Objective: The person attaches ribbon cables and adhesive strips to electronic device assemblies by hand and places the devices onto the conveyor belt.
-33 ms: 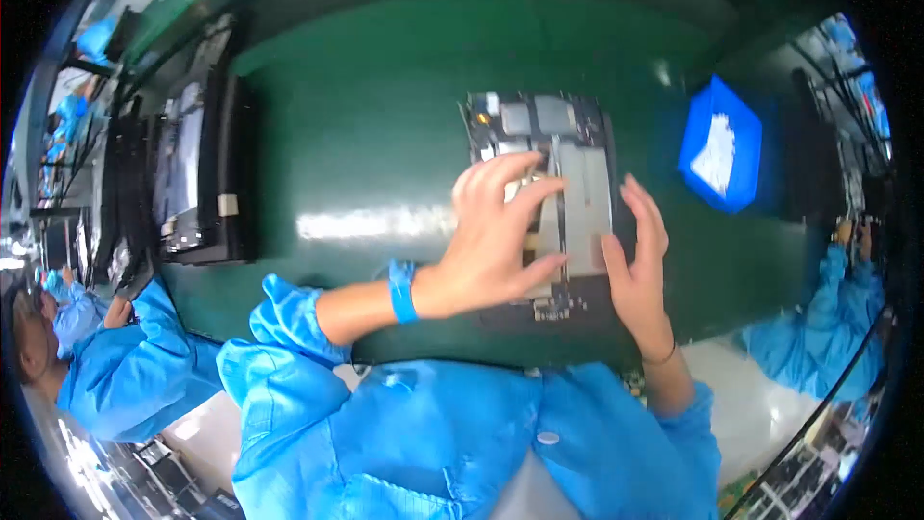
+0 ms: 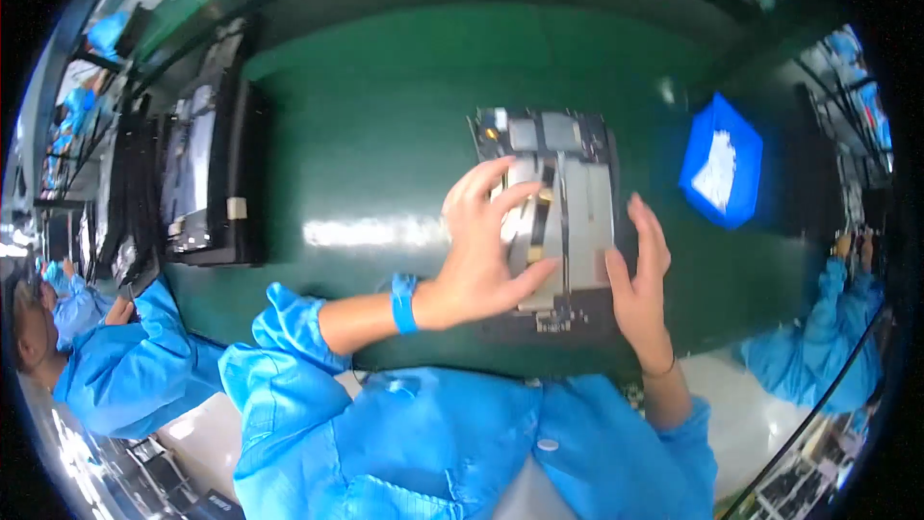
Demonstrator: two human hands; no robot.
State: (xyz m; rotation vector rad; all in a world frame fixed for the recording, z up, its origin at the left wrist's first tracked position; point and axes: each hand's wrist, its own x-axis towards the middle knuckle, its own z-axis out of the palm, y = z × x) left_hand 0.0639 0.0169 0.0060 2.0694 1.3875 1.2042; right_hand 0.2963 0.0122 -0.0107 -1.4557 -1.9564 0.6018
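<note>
An opened flat device [image 2: 568, 202] lies on the green mat [image 2: 385, 135], its silver panels and circuit boards exposed. My left hand [image 2: 486, 250] rests on the device's left half with fingers spread and the fingertips touching the silver panels. It wears a blue wristband [image 2: 404, 301]. My right hand [image 2: 640, 274] stands flat against the device's right edge with straight fingers pointing away from me. Neither hand holds a tool or a loose part.
A blue tray [image 2: 722, 173] with white contents sits to the right of the device. Black trays [image 2: 207, 178] holding flat devices are stacked at the left. People in blue coats work at the far left [image 2: 106, 366] and at the right [image 2: 818, 347].
</note>
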